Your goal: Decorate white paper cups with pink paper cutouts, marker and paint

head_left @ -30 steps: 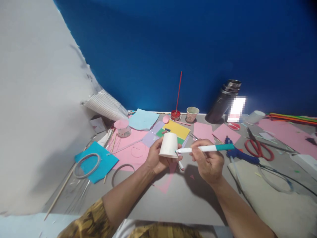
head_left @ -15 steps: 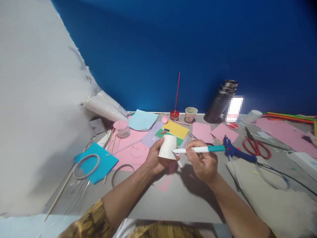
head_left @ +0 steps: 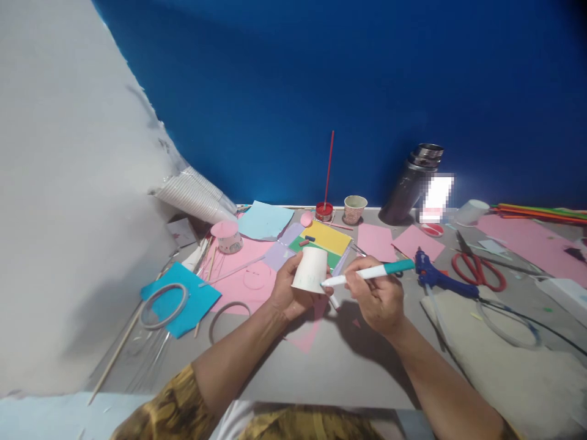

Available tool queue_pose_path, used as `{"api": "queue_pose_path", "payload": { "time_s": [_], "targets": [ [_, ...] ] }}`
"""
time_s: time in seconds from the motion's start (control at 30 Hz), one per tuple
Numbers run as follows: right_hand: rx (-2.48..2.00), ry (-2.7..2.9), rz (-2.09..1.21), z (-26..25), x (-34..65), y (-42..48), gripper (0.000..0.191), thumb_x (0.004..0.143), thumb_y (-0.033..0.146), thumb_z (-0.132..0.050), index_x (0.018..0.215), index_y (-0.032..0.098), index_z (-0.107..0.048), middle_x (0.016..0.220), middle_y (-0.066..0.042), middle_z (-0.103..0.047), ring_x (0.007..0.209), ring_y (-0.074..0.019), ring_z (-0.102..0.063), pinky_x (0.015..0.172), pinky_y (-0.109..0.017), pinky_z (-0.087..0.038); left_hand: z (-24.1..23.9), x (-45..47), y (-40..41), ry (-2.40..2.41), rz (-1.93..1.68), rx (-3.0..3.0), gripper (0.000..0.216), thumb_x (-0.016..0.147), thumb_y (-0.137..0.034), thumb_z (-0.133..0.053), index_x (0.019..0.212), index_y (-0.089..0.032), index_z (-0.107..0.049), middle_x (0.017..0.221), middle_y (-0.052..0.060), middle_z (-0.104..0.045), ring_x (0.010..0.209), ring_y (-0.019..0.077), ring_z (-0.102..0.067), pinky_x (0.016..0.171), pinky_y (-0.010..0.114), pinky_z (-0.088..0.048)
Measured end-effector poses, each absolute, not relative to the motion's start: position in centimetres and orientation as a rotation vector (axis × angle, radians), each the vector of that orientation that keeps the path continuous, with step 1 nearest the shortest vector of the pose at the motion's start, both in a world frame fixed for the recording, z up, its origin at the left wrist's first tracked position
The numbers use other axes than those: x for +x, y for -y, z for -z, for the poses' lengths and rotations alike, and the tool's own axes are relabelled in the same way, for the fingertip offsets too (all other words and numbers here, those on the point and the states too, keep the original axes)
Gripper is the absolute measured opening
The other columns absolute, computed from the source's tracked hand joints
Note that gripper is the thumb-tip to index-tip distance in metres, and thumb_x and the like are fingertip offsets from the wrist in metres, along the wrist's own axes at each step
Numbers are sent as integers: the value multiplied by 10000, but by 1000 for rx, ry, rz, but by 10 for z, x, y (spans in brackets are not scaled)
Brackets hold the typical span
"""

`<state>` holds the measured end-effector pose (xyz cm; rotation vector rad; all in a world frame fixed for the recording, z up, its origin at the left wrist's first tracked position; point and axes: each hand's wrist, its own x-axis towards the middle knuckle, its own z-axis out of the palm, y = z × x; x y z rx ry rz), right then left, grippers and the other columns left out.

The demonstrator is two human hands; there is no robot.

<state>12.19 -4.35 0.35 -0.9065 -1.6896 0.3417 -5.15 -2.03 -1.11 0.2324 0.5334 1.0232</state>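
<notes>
My left hand (head_left: 290,288) is wrapped round a white paper cup (head_left: 310,269), held upside down with its wide rim low and tilted a little. Faint green marks show near that rim. In my right hand (head_left: 376,299) is a white marker (head_left: 367,274) with a teal end, its tip at the lower right side of the cup. Whether the tip touches the cup is hard to tell. Below the cup lies another pen-like piece (head_left: 335,303), partly hidden. Behind it are yellow paper (head_left: 328,237) and green paper (head_left: 296,247).
On the right lie a blue glue gun (head_left: 440,278), red-handled scissors (head_left: 479,272) and a beige cloth (head_left: 499,373). A dark flask (head_left: 406,189) and a patterned cup (head_left: 354,209) stand at the back. Left are stacked cups (head_left: 197,192), blue paper (head_left: 195,308) and a tape ring (head_left: 182,305).
The marker tip has shifted slightly along the cup's lower edge, and the marker's teal end has risen. The cup has tilted a little in my left hand.
</notes>
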Motion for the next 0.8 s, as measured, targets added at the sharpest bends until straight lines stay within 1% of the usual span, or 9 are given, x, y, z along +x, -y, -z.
{"api": "queue_pose_path", "payload": {
  "time_s": [0.07, 0.17, 0.33, 0.4, 0.47, 0.57, 0.7, 0.8],
  "targets": [
    [-896, 1693, -374, -3, 122, 43, 141, 943, 254, -553, 828, 212, -624, 629, 23, -645, 511, -130, -598, 502, -248, -471, 12, -52, 20, -531, -1022, 237, 390, 900, -410, -575, 1097, -84, -659, 813, 133, -702, 688, 238, -680, 618, 361, -563],
    [-938, 1643, -335, -2, 122, 43, 134, 944, 264, -557, 843, 211, -628, 633, 18, -644, 531, -139, -612, 514, -253, -481, 12, -52, 21, -511, -1032, 227, 384, 888, -405, -596, 1121, -107, -659, 831, 119, -704, 700, 229, -679, 634, 358, -566],
    [-903, 1678, -388, -2, 122, 44, 131, 945, 252, -556, 846, 211, -629, 662, 18, -661, 479, -116, -584, 480, -240, -472, 11, -53, 21, -461, -1017, 232, 428, 900, -430, -555, 1115, -82, -680, 826, 125, -699, 701, 217, -670, 639, 345, -565],
    [-901, 1638, -368, -1, 121, 44, 127, 944, 248, -562, 844, 209, -630, 677, 14, -663, 495, -118, -597, 497, -243, -488, 11, -53, 21, -446, -1023, 229, 430, 908, -427, -541, 1107, -76, -688, 819, 123, -700, 696, 210, -665, 644, 342, -564],
    [-881, 1629, -380, -1, 121, 45, 126, 945, 241, -565, 840, 208, -627, 644, 25, -637, 505, -122, -599, 511, -245, -495, 11, -53, 21, -431, -1029, 230, 437, 907, -427, -544, 1100, -65, -694, 807, 123, -698, 700, 209, -664, 653, 336, -563],
    [-835, 1637, -481, -2, 120, 45, 130, 956, 222, -556, 844, 208, -619, 566, 57, -572, 463, -110, -558, 476, -227, -465, 11, -52, 22, -411, -1038, 237, 440, 895, -416, -560, 1093, -48, -697, 800, 124, -695, 705, 209, -665, 655, 325, -561],
    [-834, 1612, -476, -3, 120, 45, 130, 952, 213, -565, 835, 202, -621, 585, 52, -574, 489, -109, -559, 500, -230, -464, 12, -52, 21, -425, -1037, 229, 424, 882, -405, -577, 1087, -54, -698, 790, 120, -693, 698, 207, -663, 656, 325, -559],
    [-804, 1630, -534, -3, 122, 46, 150, 957, 212, -556, 820, 199, -617, 571, 54, -561, 462, -102, -528, 477, -228, -441, 11, -52, 21, -419, -1044, 256, 429, 880, -413, -582, 1084, -52, -696, 792, 122, -688, 684, 207, -658, 640, 321, -553]
  ]
}}
